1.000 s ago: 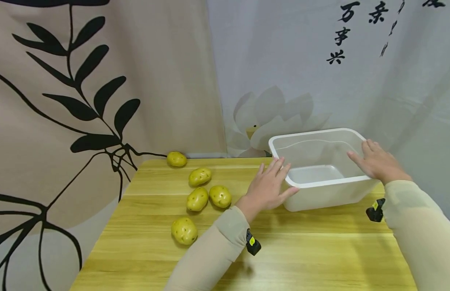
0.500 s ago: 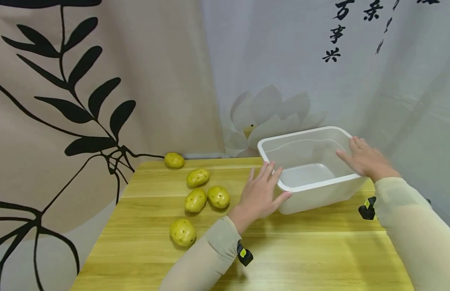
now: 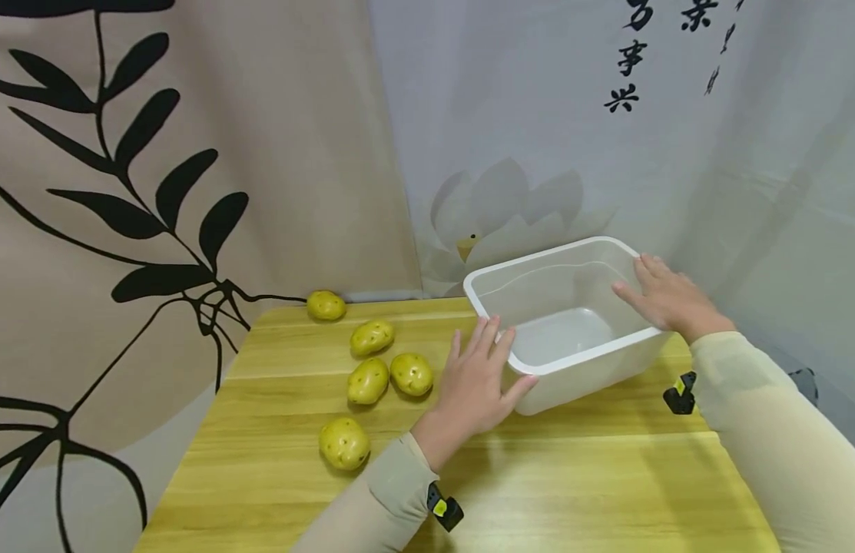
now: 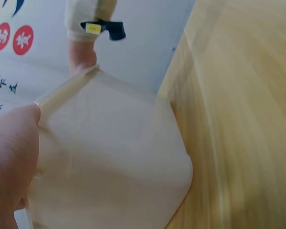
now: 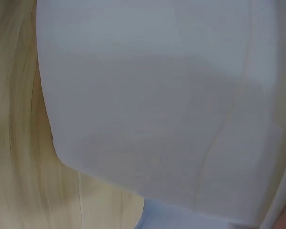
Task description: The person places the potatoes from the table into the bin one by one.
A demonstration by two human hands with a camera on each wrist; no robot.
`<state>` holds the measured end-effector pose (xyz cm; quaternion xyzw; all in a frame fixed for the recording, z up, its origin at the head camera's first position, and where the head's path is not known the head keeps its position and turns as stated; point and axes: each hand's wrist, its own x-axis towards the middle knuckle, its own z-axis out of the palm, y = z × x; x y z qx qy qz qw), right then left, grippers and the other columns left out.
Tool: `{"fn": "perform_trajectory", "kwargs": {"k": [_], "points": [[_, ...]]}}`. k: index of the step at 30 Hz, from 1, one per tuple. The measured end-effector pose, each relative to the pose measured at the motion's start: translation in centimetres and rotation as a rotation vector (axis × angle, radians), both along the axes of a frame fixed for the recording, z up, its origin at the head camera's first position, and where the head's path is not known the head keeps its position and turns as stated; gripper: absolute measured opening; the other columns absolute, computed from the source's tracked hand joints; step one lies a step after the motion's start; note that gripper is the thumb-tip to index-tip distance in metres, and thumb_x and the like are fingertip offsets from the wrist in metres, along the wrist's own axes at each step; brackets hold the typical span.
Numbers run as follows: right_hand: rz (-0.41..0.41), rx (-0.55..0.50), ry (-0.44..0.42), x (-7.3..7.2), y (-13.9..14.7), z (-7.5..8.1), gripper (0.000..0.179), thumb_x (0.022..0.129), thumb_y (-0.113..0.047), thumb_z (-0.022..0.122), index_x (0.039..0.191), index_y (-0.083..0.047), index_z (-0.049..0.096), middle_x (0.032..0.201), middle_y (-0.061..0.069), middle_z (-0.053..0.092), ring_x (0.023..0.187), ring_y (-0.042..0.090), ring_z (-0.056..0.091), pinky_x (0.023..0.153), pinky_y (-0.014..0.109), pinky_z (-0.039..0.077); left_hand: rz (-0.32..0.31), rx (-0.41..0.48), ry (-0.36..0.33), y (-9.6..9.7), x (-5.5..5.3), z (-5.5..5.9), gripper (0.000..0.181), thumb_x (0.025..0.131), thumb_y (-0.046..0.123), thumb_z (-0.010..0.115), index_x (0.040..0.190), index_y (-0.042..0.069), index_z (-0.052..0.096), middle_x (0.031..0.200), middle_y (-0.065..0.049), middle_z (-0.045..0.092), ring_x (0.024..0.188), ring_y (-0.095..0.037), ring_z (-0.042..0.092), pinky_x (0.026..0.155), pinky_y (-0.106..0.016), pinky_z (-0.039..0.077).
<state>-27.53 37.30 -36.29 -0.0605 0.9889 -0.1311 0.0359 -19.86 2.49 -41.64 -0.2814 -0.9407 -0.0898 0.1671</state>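
A white plastic storage bin (image 3: 593, 374), with nothing inside, is on the wooden table between both hands. My left hand (image 3: 472, 384) lies against its left end, with fingers spread and straight at the rim and the thumb by the front corner. At the opposite end, my right hand (image 3: 665, 299) rests its extended fingers on the rim, palm toward the side wall. In the left wrist view the bin's outer wall (image 4: 109, 148) fills the middle. The right wrist view is mostly taken up by the bin's wall (image 5: 148, 95).
Several yellow potatoes lie left of the bin; the closest to it is a round potato (image 3: 412, 374), and another potato (image 3: 344, 444) sits nearer the front. The wooden table (image 3: 572, 491) ends at a printed curtain (image 3: 316, 153) along the back.
The bin has slid left across the table toward the potatoes, both hands moving along with it. The whole head view has also shifted slightly.
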Motion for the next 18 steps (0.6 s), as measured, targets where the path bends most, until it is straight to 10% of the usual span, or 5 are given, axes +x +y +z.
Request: {"fn": "perform_trajectory", "kwargs": {"k": [18], "points": [[0.029, 0.023, 0.023, 0.4, -2.5, 0.3, 0.088, 0.097, -0.065, 0.025, 0.152, 0.001, 0.005, 0.158, 0.021, -0.001, 0.143, 0.042, 0.0, 0.109, 0.064, 0.003, 0.044, 0.058, 0.042, -1.4, 2.9, -0.3, 0.078, 0.092, 0.071, 0.024, 0.149, 0.019, 0.033, 0.157, -0.008, 0.022, 0.145, -0.027, 0.017, 0.111, -0.058, 0.016]]}}
